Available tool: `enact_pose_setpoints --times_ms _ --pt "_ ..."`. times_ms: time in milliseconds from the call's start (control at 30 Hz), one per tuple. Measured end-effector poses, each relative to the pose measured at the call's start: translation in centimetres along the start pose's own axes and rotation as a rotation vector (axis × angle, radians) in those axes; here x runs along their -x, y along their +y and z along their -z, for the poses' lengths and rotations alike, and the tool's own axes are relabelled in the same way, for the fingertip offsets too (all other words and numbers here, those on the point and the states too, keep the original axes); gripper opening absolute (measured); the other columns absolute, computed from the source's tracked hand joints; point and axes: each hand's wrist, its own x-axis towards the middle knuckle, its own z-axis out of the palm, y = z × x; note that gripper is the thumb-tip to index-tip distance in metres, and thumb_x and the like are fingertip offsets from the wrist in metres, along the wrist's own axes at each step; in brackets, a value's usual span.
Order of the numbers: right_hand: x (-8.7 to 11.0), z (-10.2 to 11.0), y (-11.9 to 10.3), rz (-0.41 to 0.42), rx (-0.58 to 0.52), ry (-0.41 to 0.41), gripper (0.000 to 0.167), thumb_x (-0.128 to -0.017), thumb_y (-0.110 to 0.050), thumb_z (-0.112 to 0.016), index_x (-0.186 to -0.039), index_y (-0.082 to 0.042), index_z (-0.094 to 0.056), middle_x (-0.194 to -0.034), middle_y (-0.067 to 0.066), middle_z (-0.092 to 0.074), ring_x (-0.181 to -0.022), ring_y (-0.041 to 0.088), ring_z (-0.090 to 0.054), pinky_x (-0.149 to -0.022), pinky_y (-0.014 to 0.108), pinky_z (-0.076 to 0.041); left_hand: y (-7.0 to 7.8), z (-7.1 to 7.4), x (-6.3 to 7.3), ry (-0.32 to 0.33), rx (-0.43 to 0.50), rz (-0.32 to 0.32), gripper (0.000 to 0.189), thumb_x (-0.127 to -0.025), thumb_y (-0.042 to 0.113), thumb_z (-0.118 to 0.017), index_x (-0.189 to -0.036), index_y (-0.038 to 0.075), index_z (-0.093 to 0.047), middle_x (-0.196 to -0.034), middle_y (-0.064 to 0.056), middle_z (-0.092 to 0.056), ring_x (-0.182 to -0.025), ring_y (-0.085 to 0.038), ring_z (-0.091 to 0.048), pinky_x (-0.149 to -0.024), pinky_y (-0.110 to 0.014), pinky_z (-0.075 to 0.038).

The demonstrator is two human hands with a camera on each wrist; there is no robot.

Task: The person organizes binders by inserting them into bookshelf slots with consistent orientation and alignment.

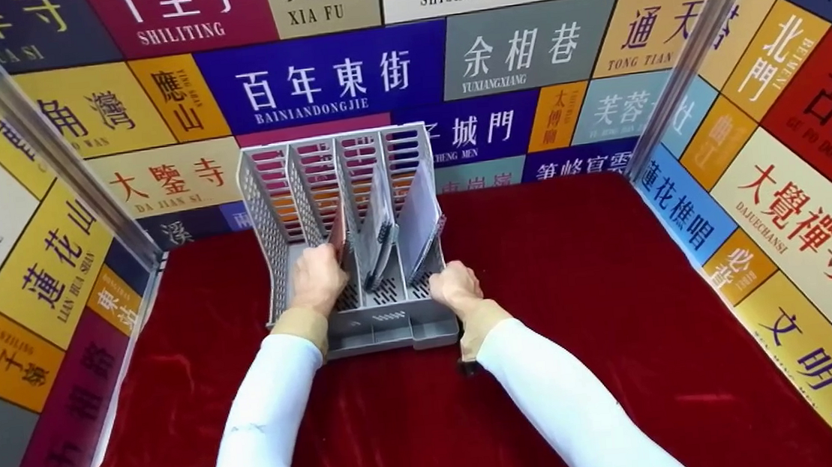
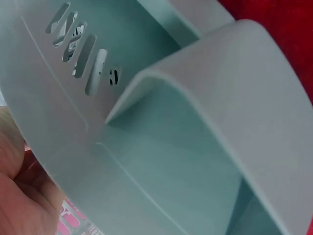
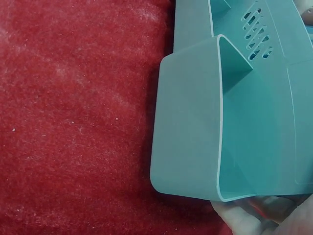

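A grey plastic file organizer (image 1: 363, 318) with upright dividers and front pockets stands on the red cloth. My left hand (image 1: 319, 276) reaches into its left part with curled fingers, at the near end of a thin reddish booklet (image 1: 339, 233), which it appears to grip. In the left wrist view that hand (image 2: 24, 191) shows behind the organizer's front wall; the booklet's held end is hidden. My right hand (image 1: 456, 283) grips the organizer's front right corner, with fingers (image 3: 239, 218) beside the front pocket (image 3: 188, 127). Spiral notebooks (image 1: 379, 229) and a pale notebook (image 1: 418, 218) lean in the right compartments.
Red velvet cloth (image 1: 562, 266) covers the table around the organizer. Panels printed with coloured signs (image 1: 327, 76) enclose the back and both sides, with clear corner posts (image 1: 694, 51). A small dark object (image 1: 467, 367) shows below the right wrist.
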Motion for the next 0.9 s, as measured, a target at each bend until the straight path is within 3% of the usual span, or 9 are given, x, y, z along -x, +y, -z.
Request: enact_pose_setpoints --times_ms 300,533,900 --pt "0.2 0.1 0.1 0.005 -0.002 0.017 0.038 -0.102 -0.027 -0.056 -0.128 -0.009 -0.076 -0.134 0.017 -0.079 -0.128 0.037 -0.075 -0.111 0.053 -0.059 -0.3 -0.3 -0.8 0.048 -0.145 -0.025 0.035 -0.084 0.024 -0.093 -0.107 0.0 -0.083 -0.107 -0.029 -0.083 -0.096 -0.05 -0.082 -0.08 -0.064 -0.067" --pt "0.4 0.2 0.3 -0.001 0.001 0.009 0.038 -0.102 -0.027 -0.057 -0.129 -0.009 -0.076 -0.135 0.016 -0.079 -0.129 0.037 -0.074 -0.111 0.053 -0.058 -0.2 -1.1 -1.1 0.005 -0.227 -0.059 0.036 -0.086 0.025 -0.092 -0.111 0.0 -0.083 -0.107 -0.027 -0.084 -0.096 -0.047 -0.083 -0.077 -0.061 -0.068" --pt "0.4 0.1 0.0 -0.008 -0.007 0.009 0.032 -0.102 -0.027 -0.058 -0.123 -0.012 -0.077 -0.129 0.013 -0.08 -0.123 0.034 -0.075 -0.108 0.052 -0.06 0.3 -0.7 -2.3 -0.055 -0.242 -0.015 0.051 -0.079 0.031 -0.098 -0.117 0.001 -0.083 -0.113 -0.026 -0.084 -0.101 -0.044 -0.083 -0.082 -0.057 -0.068"
